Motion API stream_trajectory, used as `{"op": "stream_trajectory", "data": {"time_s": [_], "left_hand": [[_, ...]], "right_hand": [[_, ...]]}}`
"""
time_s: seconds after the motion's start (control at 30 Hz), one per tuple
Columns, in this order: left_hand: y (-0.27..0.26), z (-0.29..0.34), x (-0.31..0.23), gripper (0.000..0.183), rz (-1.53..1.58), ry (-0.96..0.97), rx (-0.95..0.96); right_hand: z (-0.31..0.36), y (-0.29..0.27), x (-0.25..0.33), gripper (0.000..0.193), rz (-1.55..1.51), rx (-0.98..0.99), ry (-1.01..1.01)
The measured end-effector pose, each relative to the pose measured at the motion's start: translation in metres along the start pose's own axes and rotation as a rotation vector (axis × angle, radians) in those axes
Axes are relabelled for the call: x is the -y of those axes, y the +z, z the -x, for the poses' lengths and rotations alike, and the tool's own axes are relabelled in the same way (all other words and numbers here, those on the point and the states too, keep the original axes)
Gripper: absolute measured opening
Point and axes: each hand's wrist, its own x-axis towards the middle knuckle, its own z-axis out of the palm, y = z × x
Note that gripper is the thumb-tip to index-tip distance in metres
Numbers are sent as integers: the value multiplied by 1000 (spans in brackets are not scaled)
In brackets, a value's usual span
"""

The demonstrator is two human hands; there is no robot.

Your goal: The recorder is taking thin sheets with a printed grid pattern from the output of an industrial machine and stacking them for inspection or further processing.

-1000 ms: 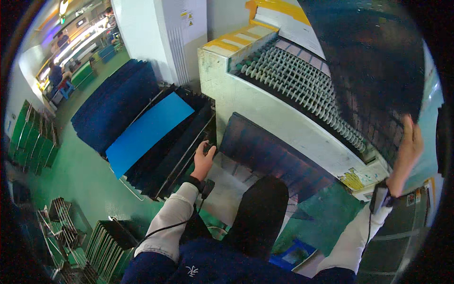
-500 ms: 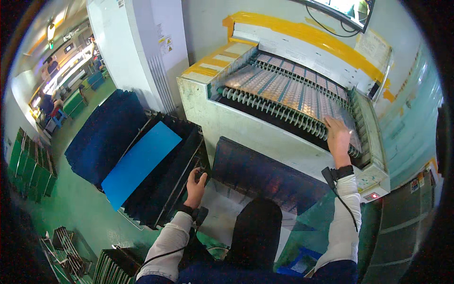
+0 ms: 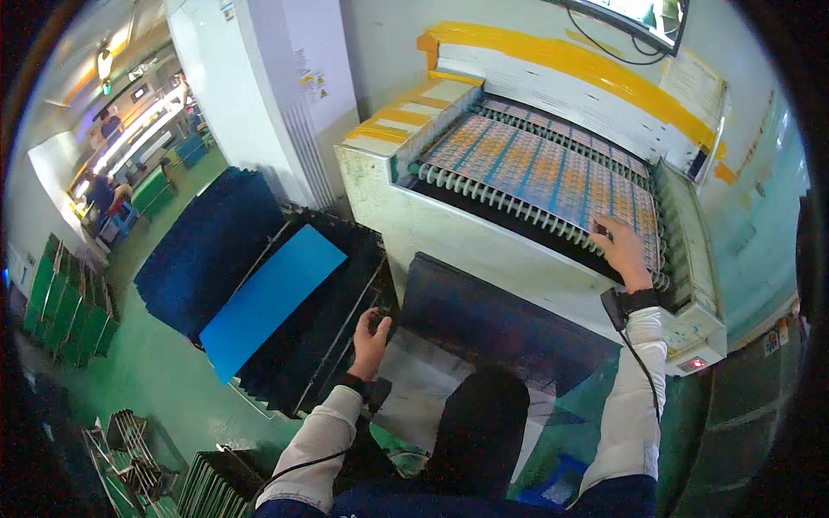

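Note:
A patterned panel with copper-coloured and blue bands lies on the rollers of a white conveyor machine. My right hand is over its near right edge, with thumb and bent fingers apart and no grip on the panel visible. I cannot tell whether the fingertips touch it. Lower down, my left hand is half curled with a gap between thumb and fingers, and nothing shows in it. It is beside a dark rack, which has a bright blue sheet on it.
Dark panels lean against the machine's front. A second panel lies farther back on the rollers. Dark blue sheets stand left of the blue one. Wire racks are on the green floor, lower left. People sit far off at left.
The patterned panel, lifted and glinting before, now lies flatter on the rollers. My right hand's fingers have spread from the panel's edge. The whole view has shifted slightly.

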Motion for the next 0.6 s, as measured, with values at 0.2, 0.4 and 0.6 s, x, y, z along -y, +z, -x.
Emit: {"op": "stream_trajectory", "data": {"time_s": [0.2, 0.4, 0.6], "left_hand": [[2, 1, 7, 37, 4, -10, -41], [-6, 4, 10, 41, 18, -22, -47], [-5, 1, 32, 46, -21, 5, -87]], "right_hand": [[-1, 11, -30, 29, -26, -88, 7], [-13, 13, -23, 29, 58, 24, 181], [-18, 15, -44, 29, 175, -50, 243]]}}
